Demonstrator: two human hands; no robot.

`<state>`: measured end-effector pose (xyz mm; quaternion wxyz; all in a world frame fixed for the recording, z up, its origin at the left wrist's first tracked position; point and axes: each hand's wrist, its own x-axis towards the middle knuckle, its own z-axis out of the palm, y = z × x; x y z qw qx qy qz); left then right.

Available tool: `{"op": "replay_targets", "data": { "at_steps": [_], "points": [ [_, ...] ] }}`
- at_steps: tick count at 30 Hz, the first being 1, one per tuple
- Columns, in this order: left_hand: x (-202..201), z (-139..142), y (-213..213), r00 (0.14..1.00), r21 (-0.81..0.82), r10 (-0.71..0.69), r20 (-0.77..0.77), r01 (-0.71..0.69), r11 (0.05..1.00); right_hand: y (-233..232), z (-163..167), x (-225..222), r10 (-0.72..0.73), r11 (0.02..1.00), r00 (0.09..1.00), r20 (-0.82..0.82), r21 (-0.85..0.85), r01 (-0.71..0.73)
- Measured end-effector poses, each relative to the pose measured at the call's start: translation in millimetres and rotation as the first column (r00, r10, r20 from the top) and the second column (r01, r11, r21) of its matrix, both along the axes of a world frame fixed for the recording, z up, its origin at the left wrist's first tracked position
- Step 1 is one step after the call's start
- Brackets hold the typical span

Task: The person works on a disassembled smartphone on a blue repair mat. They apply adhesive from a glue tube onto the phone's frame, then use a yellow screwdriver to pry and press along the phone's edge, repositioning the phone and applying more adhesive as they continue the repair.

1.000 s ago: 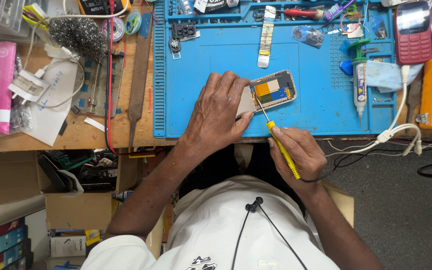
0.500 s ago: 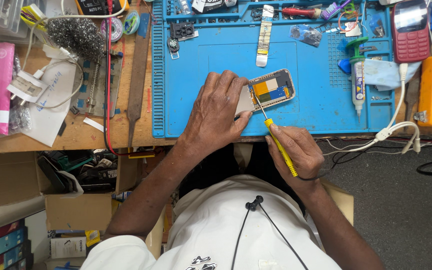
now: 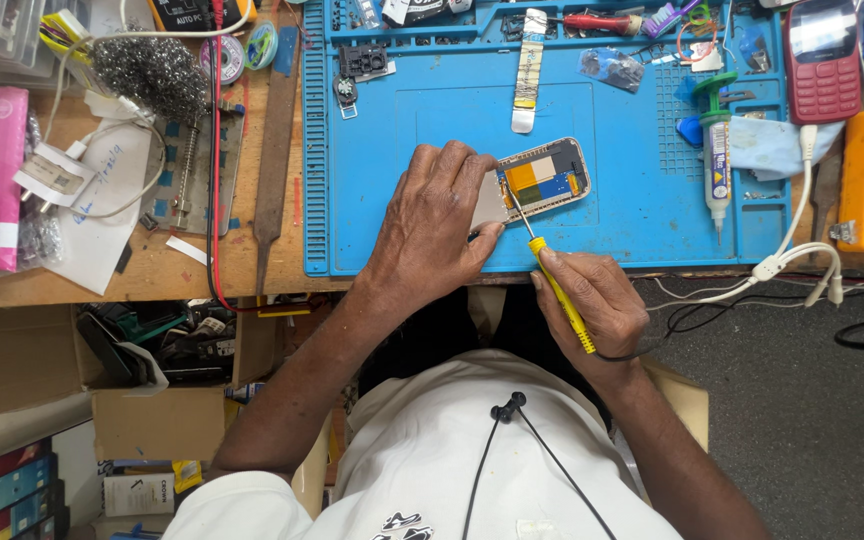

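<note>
Hands work on an opened phone on the blue mat.
Left hand (image 3: 430, 232) lies flat, fingers spread, pinning the opened phone (image 3: 542, 178) to the blue mat (image 3: 432, 110) on the table (image 3: 152, 270); right hand (image 3: 592, 305) is closed around a yellow-handled screwdriver (image 3: 556, 286), its tip touching the phone's near-left corner.

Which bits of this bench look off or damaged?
The small phone on the blue mat lies askew with its cover off, yellow and blue inner parts bare. The left hand pins it; the right hand holds a yellow-handled screwdriver, tip on it. White cables hang over the bench edge.
</note>
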<state>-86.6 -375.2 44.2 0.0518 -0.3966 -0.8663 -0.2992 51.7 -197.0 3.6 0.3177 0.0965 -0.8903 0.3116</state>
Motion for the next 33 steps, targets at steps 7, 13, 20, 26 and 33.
{"op": "replay_targets", "data": {
  "at_steps": [7, 13, 20, 26, 33],
  "points": [
    [0.8, 1.5, 0.3, 1.0, 0.003, 0.0, 0.001, 0.0, 1.0, -0.4, -0.2, -0.6, -0.003, 1.0, 1.0, -0.004, -0.009, 0.003],
    [1.9, 3.5, -0.4, 1.0, 0.011, 0.004, 0.001, -0.004, 1.0, -1.1, 0.8, 0.2, 0.001, 1.0, 1.0, -0.007, -0.017, -0.001],
    [1.7, 1.9, 1.3, 1.0, 0.007, 0.001, -0.001, -0.001, 1.0, -1.0, 2.0, 0.4, 0.0, 1.0, 1.0, 0.001, -0.01, 0.0],
    [2.0, 1.1, 0.5, 1.0, -0.001, 0.003, -0.003, -0.003, 1.0, -2.2, 1.7, 0.2, -0.009, 1.0, 1.0, 0.0, -0.008, 0.009],
    [1.1, 1.6, 1.4, 1.0, 0.001, 0.003, 0.004, -0.003, 1.0, -0.9, 0.2, -1.4, 0.001, 1.0, 1.0, -0.012, 0.0, -0.001]
  ]
}}
